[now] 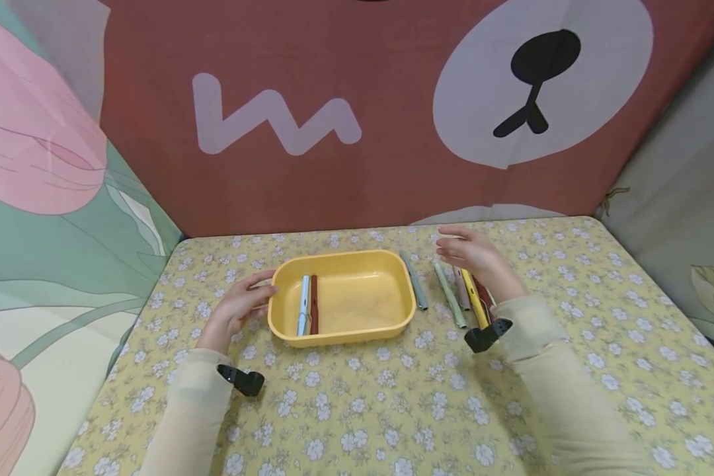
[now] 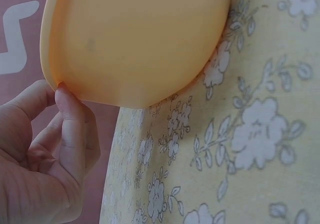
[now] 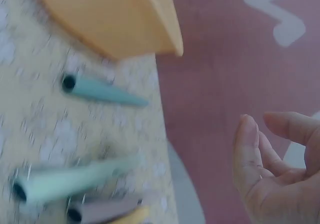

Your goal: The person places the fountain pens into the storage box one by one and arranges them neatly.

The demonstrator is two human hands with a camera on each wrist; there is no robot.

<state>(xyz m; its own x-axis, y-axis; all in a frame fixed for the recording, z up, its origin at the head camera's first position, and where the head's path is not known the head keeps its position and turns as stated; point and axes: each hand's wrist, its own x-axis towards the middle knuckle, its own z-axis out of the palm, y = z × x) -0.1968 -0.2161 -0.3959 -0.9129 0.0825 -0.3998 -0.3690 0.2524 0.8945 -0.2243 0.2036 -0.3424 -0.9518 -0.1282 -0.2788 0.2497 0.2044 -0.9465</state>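
A yellow plastic tray [image 1: 345,340] stands on the table, with a light blue pen [image 1: 304,301] and a dark red pen [image 1: 314,301] side by side in its left part. At the tray's left end, my left hand [image 1: 238,307] pinches the rim between thumb and finger, as the left wrist view shows. My right hand [image 1: 478,258] hovers over the pens to the right, fingers loosely bent and nothing in them. Beneath it lie a pale green pen [image 1: 449,295], a mauve pen [image 1: 462,291], a yellow pen [image 1: 475,299] and another dark red one, partly hidden by the hand and wrist.
A blue-green pen [image 1: 414,282] lies close along the tray's right side. The table wears a yellow flowered cloth [image 1: 345,410]. Behind its far edge rises a reddish-brown printed fabric [image 1: 309,192], with more printed fabric at both sides.
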